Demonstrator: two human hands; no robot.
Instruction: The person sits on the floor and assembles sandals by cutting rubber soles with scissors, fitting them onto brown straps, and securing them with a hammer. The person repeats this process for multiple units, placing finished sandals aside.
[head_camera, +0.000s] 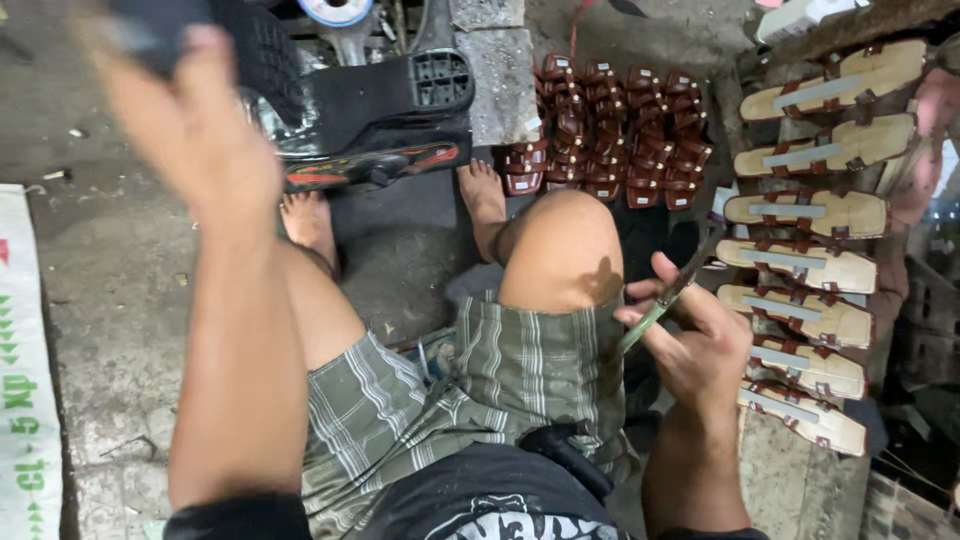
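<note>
At the far left edge lies a white sack (25, 380) with green printing and arrow marks, flat on the grey concrete floor (110, 260). The left hand (190, 130) is raised and closed round a black shoe sole (370, 100), treaded underside up, above a black machine base with red markings (370, 165). Bare feet and plaid shorts (480, 380) fill the middle. Beyond the right knee stands a packed cluster of brown sandal straps (610, 130). The right hand (690, 340) is clamped on a thin, greenish blade-like tool (665, 300) — just beside a column of tan sandals with brown straps (800, 265) along the right.
</note>
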